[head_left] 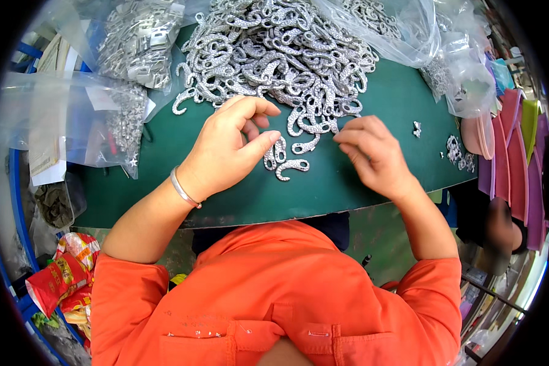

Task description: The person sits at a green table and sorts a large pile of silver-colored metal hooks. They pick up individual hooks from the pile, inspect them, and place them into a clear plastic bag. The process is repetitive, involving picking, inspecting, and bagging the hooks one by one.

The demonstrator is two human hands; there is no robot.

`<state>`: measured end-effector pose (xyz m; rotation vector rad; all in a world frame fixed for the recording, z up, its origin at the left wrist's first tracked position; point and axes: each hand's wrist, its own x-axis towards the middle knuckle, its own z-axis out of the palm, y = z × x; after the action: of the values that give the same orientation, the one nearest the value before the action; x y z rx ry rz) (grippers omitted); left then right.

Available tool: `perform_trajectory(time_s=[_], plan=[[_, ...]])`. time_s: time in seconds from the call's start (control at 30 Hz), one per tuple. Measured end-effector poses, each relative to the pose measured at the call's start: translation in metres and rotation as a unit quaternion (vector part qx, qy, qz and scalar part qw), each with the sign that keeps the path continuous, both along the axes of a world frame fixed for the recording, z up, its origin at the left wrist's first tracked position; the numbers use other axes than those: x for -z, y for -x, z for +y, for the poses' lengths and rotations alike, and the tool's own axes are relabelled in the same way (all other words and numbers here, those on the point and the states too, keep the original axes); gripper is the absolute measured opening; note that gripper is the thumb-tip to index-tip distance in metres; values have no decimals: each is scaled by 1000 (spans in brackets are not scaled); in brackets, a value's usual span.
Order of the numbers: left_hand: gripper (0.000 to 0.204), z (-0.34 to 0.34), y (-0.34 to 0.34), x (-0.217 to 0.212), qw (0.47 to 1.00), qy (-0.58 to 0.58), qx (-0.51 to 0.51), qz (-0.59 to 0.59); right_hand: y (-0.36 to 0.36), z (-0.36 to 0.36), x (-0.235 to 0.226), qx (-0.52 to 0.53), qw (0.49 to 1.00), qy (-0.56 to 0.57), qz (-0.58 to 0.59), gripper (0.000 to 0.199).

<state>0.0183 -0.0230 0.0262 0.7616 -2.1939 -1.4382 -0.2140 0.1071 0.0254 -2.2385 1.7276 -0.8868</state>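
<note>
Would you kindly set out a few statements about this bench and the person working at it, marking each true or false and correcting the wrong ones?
1. A pile of silver hook-shaped pieces lies on the green table. True.
2. The left hand and right hand are clasped together. False: they are apart.
3. A few loose hook-shaped pieces lie between the hands and the table's near edge is bare of the pile. True.
4. The bracelet is on the right wrist. False: it is on the left.
5. The person's shirt is blue. False: it is orange.
</note>
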Motion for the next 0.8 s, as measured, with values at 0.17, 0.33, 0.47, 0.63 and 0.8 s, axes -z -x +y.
perform_trajectory(time_s=[0.17, 0.33, 0.47, 0.63, 0.8], plan=[[22, 7, 3, 15, 987, -143, -16, 64, -25, -12, 15, 8, 996, -51, 70, 23], [20, 3, -5, 23, 995, -29, -36, 92, -28, -21, 19, 36, 998, 14, 44, 12], [26, 10, -2, 23, 988, -132, -5, 78, -36, -16, 15, 75, 990, -37, -117, 3], [33, 14, -3, 18, 970, -234, 45, 53, -58, -18, 6, 137, 888, -165, -406, 10], [21, 10, -2, 22, 911, -397, 36, 111, -58, -24, -1, 143, 760, -244, -585, 18]])
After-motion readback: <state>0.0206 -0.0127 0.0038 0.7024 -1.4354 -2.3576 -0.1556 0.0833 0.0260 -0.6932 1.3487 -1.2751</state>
